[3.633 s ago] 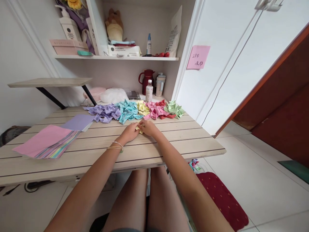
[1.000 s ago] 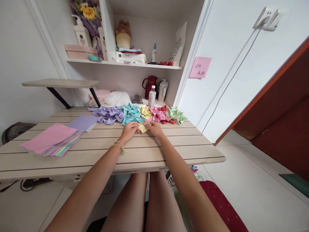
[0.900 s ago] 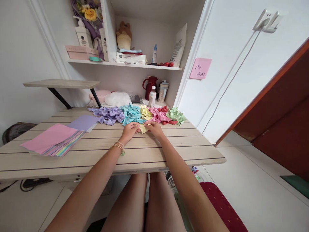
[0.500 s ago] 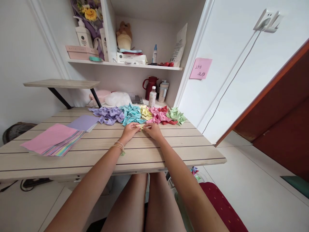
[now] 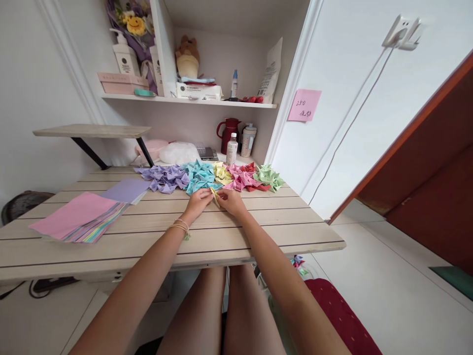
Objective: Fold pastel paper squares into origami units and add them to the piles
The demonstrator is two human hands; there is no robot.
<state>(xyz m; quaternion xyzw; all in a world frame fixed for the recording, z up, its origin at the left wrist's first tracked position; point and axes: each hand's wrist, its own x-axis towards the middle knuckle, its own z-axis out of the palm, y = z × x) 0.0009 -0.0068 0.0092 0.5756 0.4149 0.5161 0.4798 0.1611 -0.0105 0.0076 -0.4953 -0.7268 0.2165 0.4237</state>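
Between my two hands is a small folded piece of yellow origami paper [image 5: 215, 195], tilted upright above the table. My left hand [image 5: 199, 201] pinches it from the left, fingers closed. From the right, my right hand [image 5: 230, 200] grips it with thumb and fingertips. Parts of the paper are hidden behind the fingers. Just beyond the hands lie rows of folded paper pieces, grouped by colour: purple [image 5: 164, 177], blue [image 5: 199, 175], yellow [image 5: 221, 172], pink [image 5: 240, 177], red [image 5: 261, 187] and light green [image 5: 269, 176].
A fanned stack of coloured paper sheets [image 5: 74, 214] lies on the table's left, beside a purple sheet [image 5: 126, 190]. Behind the folded pieces stand a clear bottle [image 5: 231, 149], a red jug [image 5: 228, 134] and a tumbler [image 5: 249, 140]. A raised wooden stand [image 5: 92, 130] is at back left.
The yellow paper has turned from lying roughly level to a steeper angle between my hands. The hands stay in nearly the same place; the camera view has shifted slightly.
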